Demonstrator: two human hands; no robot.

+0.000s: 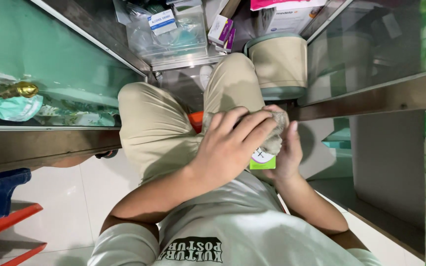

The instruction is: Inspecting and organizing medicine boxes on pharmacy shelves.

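Observation:
I am crouched before an open glass cabinet. My left hand is pressed over a grey cloth, fingers curled on it. The cloth covers the top of a small box with a green and white end. My right hand holds that box from the right side and underneath. Both hands are above my right knee, in front of my khaki trousers.
A round beige tub with a teal rim stands on the cabinet floor ahead. Clear plastic bags and small purple and white boxes lie behind it. Glass doors stand left and right. A red stool is at lower left.

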